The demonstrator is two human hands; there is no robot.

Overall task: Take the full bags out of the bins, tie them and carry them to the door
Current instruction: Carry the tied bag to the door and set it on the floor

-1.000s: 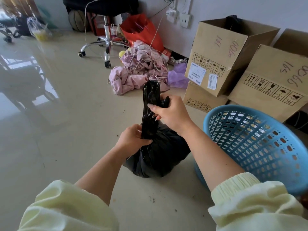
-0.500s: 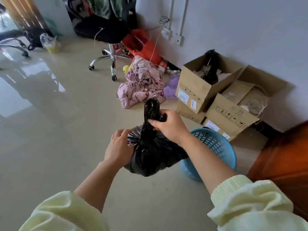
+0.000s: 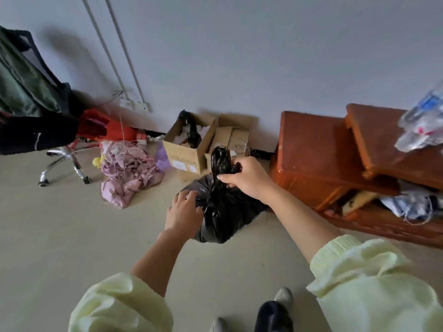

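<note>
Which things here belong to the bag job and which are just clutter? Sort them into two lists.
Part of the job:
black rubbish bag
right hand, gripping the bag's twisted neck
left hand, resting on the bag's side

Just lying about:
cardboard boxes
pink cloth pile
office chair
wooden furniture

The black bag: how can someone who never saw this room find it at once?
Start at the brown wooden furniture on the right. Just left of it, the black bag hangs from the right hand. Unlike the pink cloth pile, it is glossy plastic.
</note>
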